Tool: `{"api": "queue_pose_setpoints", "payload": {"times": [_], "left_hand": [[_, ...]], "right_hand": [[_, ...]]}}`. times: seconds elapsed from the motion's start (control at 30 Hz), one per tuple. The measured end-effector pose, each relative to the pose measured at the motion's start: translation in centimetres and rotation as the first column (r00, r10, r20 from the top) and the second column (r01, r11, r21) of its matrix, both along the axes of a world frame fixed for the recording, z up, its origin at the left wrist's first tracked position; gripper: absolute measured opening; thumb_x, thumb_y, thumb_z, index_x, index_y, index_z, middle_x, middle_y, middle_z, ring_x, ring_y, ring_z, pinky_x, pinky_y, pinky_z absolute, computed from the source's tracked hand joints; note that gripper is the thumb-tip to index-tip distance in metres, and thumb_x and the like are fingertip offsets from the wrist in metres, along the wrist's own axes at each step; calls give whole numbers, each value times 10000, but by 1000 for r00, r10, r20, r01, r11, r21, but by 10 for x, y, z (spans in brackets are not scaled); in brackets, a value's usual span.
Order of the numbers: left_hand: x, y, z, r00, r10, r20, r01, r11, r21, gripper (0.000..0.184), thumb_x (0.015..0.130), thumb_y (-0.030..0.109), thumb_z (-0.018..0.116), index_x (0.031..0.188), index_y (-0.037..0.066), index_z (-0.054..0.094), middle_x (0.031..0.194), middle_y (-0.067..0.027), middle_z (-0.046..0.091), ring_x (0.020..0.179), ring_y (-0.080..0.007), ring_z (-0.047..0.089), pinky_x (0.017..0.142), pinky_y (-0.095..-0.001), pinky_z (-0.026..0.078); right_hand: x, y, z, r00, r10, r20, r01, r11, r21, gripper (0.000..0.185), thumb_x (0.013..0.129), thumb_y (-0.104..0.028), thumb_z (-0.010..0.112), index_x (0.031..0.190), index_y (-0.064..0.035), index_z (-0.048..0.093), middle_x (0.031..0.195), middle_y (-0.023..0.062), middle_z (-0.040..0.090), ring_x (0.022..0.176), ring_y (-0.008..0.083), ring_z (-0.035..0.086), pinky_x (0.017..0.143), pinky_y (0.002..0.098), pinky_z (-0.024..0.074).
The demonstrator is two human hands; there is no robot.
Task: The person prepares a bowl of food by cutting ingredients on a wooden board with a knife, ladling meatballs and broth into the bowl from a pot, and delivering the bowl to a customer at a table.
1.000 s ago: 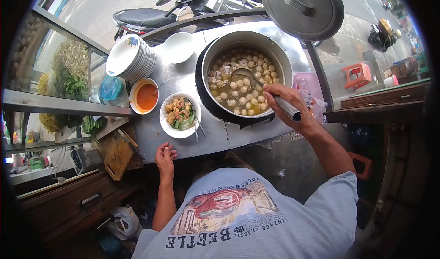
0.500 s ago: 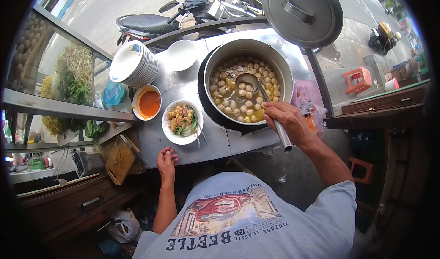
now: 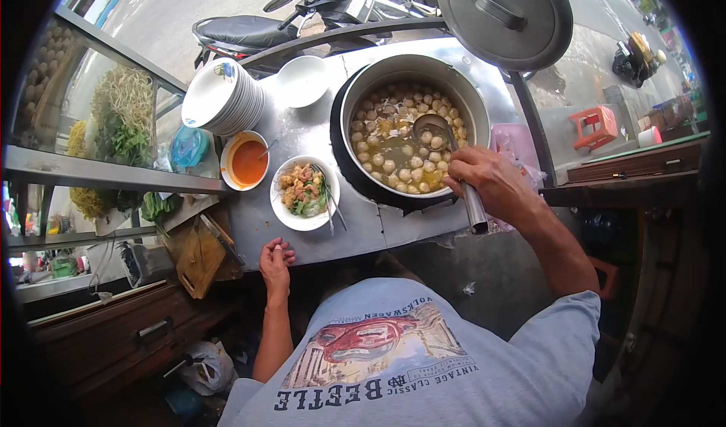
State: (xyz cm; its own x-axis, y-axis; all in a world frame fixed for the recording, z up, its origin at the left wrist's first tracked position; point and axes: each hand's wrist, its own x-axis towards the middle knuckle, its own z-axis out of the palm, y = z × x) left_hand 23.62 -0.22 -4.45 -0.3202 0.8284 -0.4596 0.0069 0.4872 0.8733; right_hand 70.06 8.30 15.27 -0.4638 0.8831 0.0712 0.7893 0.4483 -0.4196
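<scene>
My right hand point(image 3: 491, 181) is wrapped round the metal handle of a ladle point(image 3: 432, 124), whose bowl sits in the broth of a large pot point(image 3: 476, 98). Several meatballs point(image 3: 389, 166) float around it. At the counter's near edge my left hand point(image 3: 276, 264) rests with curled fingers; whether it holds anything is too small to tell. Just above it stands a white bowl point(image 3: 278, 217) with noodles, greens and brown pieces, a spoon and fork leaning in it. An orange-red sauce point(image 3: 248, 162) fills another bowl, with a spoon inside.
A stack of white bowls point(image 3: 212, 98) and a single bowl point(image 3: 302, 81) stand at the back left. The pot lid point(image 3: 505, 19) is behind the pot. Left are a glass case with vegetables point(image 3: 121, 117) and a wooden board point(image 3: 198, 261). Pink plastic point(image 3: 514, 146) lies right of the pot.
The ladle's bowl has shifted right and toward the pot's right side, and my right hand has moved slightly right with it. My left hand stays at the counter edge.
</scene>
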Motion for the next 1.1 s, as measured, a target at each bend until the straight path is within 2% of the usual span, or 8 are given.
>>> {"api": "queue_pose_setpoints", "payload": {"times": [0.2,0.23,0.33,0.47,0.67,0.77,1.0,1.1], "left_hand": [[-1,3,-8,1000,-11,16,11,1000,-2,262,1027,163,471,1210,-6,553,1061,-122,640,806,-134,626,702,-259,547],[1,3,-8,999,-21,25,21,1000,2,264,1025,166,475,1211,-4,551,1063,-125,639,806,-137,623,704,-259,546],[5,9,-2,999,-28,18,28,1000,4,264,1023,171,480,1210,-2,549,1064,-127,639,806,-140,620,706,-258,544],[-2,5,1,1000,-4,7,3,1000,13,261,1024,173,481,1209,3,551,1064,-126,640,805,-139,620,707,-258,544],[-7,-7,0,999,28,-30,-29,999,-26,260,1025,175,480,1218,14,548,1066,-121,637,807,-140,623,707,-262,546],[-7,-10,-6,999,36,4,-36,999,-28,265,1023,173,482,1223,12,546,1071,-121,636,807,-142,623,707,-260,545],[5,-1,-2,1000,-5,-6,5,1000,-17,270,1023,171,480,1225,4,544,1085,-130,635,817,-144,624,718,-264,544],[5,2,0,1000,-4,-21,4,1000,-1,273,1024,174,479,1227,1,543,1088,-132,635,821,-143,623,721,-264,544]], "right_hand": [[-19,-10,21,968,187,165,-182,982,-43,145,867,-171,705,858,-39,644,978,93,650,918,285,621,791,376,527],[-21,-4,10,980,152,129,-167,980,108,198,869,-219,703,804,-44,636,883,80,622,868,265,608,752,376,524],[-29,15,-5,997,80,-9,-75,968,241,203,891,-231,690,823,-44,650,918,79,644,884,258,614,779,375,525],[-42,23,-30,990,57,-128,-25,971,239,219,912,-247,673,854,-36,653,973,105,648,906,268,619,814,382,523],[-51,21,-57,985,144,-92,-125,973,193,168,896,-197,691,904,-32,659,1046,124,655,956,292,631,818,396,529],[-51,15,-55,979,140,-151,-120,983,136,187,911,-213,668,876,-29,656,995,121,649,941,293,618,818,399,511],[-45,16,-43,885,-123,-449,124,992,-27,202,937,-214,652,865,-26,658,802,125,637,747,312,621,713,408,489],[-36,20,-33,847,-284,-450,268,958,-100,260,948,-250,655,877,0,665,775,141,642,708,296,629,659,401,485]]}}
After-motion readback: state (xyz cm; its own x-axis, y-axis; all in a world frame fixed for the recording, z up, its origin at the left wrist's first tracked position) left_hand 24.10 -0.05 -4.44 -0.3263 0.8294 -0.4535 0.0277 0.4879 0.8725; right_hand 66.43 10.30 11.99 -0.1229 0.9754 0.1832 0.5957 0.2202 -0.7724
